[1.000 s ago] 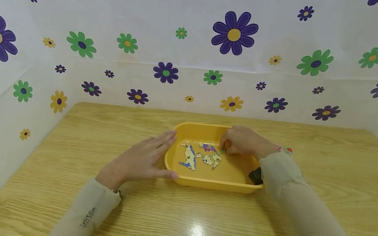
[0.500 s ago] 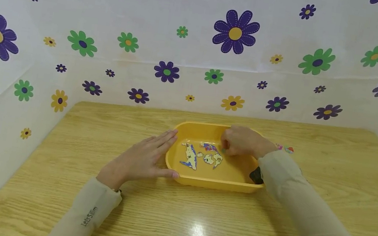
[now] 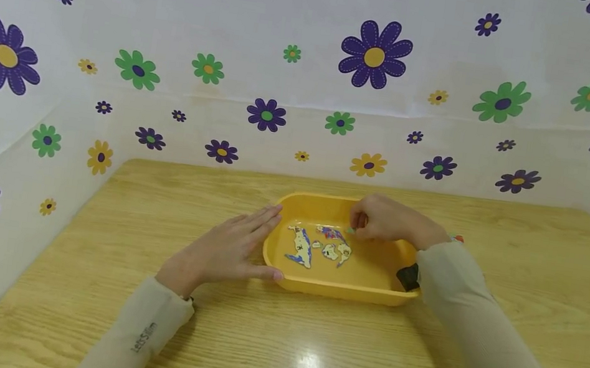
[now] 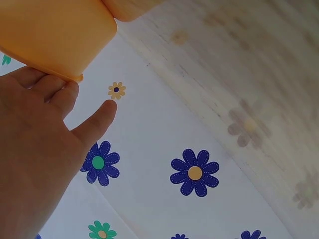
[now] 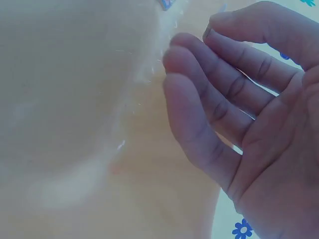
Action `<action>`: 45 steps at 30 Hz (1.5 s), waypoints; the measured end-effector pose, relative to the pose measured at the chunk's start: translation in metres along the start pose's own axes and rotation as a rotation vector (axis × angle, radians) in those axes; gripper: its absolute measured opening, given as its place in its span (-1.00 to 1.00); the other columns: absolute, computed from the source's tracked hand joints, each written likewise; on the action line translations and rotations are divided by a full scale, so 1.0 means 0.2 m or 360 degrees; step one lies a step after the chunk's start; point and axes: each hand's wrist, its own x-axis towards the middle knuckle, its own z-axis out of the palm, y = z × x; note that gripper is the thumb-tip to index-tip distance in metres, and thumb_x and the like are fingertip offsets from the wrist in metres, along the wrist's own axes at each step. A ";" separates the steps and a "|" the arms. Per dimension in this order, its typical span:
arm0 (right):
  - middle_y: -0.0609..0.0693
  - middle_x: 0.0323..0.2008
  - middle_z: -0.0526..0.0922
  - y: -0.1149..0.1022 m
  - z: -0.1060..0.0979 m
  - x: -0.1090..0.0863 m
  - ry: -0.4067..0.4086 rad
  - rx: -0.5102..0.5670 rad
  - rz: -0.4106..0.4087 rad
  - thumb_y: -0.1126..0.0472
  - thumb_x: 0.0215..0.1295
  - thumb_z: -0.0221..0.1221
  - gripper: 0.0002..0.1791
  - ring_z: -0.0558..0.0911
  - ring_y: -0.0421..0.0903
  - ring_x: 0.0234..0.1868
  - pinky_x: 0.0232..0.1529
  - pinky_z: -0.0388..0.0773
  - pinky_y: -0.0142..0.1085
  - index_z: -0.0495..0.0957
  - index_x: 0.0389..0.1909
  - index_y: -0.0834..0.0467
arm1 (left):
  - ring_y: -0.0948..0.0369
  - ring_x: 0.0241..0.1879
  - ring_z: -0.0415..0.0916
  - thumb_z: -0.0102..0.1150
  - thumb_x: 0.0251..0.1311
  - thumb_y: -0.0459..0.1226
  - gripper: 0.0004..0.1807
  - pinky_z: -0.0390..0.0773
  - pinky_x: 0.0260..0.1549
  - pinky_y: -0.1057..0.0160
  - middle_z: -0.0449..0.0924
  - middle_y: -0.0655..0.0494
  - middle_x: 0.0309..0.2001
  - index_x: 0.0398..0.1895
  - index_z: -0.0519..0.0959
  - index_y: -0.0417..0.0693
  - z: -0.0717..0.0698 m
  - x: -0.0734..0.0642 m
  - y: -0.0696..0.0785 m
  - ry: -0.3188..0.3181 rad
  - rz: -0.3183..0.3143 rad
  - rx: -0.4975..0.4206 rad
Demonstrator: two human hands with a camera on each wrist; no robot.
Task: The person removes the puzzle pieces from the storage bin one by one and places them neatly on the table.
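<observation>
A yellow plastic tray [image 3: 336, 290] stands on the wooden table, holding several flat cut-out pieces with cream backs and blue edges. The largest cream piece [image 3: 301, 249] lies at the left, and a red-and-blue patterned piece [image 3: 330, 233] lies farther back. My left hand [image 3: 223, 252] rests on the tray's left end with fingers straight, the thumb at the front rim; in the left wrist view its fingertips touch the rim. Inside the tray, my right hand [image 3: 389, 218] pinches a small green piece [image 3: 352, 230] between thumb and index finger, mostly hidden. The other fingers curve loosely [image 5: 199, 99].
A small red item [image 3: 458, 238] shows on the table behind the right sleeve. Below the right cuff, a dark object [image 3: 407, 277] overlaps the tray's right corner. A white flower-print sheet [image 3: 298, 84] hangs behind and beside the table [image 3: 226, 350].
The head view has shifted slightly, so everything sits a little more to the right. My right fingertips have tilted slightly. My left hand stays on the tray rim.
</observation>
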 end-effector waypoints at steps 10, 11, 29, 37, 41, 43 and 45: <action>0.08 -0.34 0.66 -0.02 -0.06 -0.03 0.0004 0.0117 0.0081 0.44 0.29 0.22 -0.90 0.66 -0.05 -0.51 -0.51 0.69 -0.27 0.62 -0.21 0.36 | 0.00 0.58 -0.14 -0.56 0.01 0.66 0.39 0.07 0.46 -0.14 -0.18 -0.07 0.62 0.59 0.01 -0.29 0.01 0.00 0.00 -0.0004 -0.0022 -0.0026; 0.08 -0.35 0.67 -0.02 -0.07 -0.03 0.0008 0.0111 0.0075 0.44 0.29 0.22 -0.90 0.66 -0.05 -0.51 -0.51 0.69 -0.27 0.62 -0.21 0.36 | 0.00 0.58 -0.14 -0.55 0.02 0.66 0.39 0.06 0.46 -0.14 -0.18 -0.07 0.62 0.59 0.01 -0.29 0.01 0.00 0.00 -0.0006 -0.0023 -0.0029; 0.09 -0.35 0.65 -0.04 -0.28 -0.16 0.0140 -0.0034 0.0104 0.42 0.28 0.24 -0.94 0.64 -0.03 -0.48 -0.45 0.71 -0.25 0.61 -0.25 0.33 | 0.01 0.58 -0.18 -0.30 0.14 0.59 0.29 0.02 0.48 -0.13 -0.23 -0.05 0.63 0.60 -0.02 -0.27 0.00 0.00 0.00 -0.0024 -0.0043 -0.0058; 0.05 -0.36 0.64 0.02 -0.31 -0.23 0.0199 -0.0049 0.0148 0.40 0.26 0.26 -0.92 0.62 -0.06 -0.47 -0.45 0.72 -0.23 0.62 -0.26 0.32 | 0.01 0.58 -0.17 0.07 0.27 0.37 0.15 0.05 0.47 -0.14 -0.22 -0.04 0.63 0.60 -0.01 -0.27 0.00 0.00 0.01 -0.0026 -0.0048 -0.0027; 0.06 -0.35 0.65 0.05 -0.31 -0.25 0.0219 -0.0062 0.0139 0.39 0.25 0.26 -0.91 0.63 -0.04 -0.46 -0.46 0.72 -0.23 0.62 -0.25 0.33 | 0.00 0.58 -0.17 0.04 0.27 0.39 0.16 0.04 0.47 -0.13 -0.22 -0.05 0.63 0.60 -0.01 -0.28 0.00 0.00 0.01 -0.0023 -0.0045 -0.0027; 0.06 -0.34 0.65 0.06 -0.31 -0.26 0.0224 -0.0069 0.0146 0.39 0.25 0.26 -0.90 0.64 -0.03 -0.45 -0.46 0.72 -0.23 0.62 -0.25 0.33 | 0.00 0.58 -0.17 0.02 0.27 0.40 0.16 0.03 0.48 -0.13 -0.22 -0.05 0.62 0.60 -0.02 -0.28 0.00 0.00 0.01 -0.0025 -0.0043 -0.0038; 0.06 -0.34 0.65 0.08 -0.32 -0.27 0.0227 -0.0072 0.0153 0.38 0.25 0.26 -0.90 0.64 -0.02 -0.44 -0.47 0.71 -0.23 0.61 -0.25 0.33 | 0.00 0.58 -0.17 0.00 0.27 0.42 0.17 0.03 0.48 -0.12 -0.22 -0.05 0.63 0.60 -0.02 -0.28 0.00 -0.01 0.01 -0.0025 -0.0041 -0.0047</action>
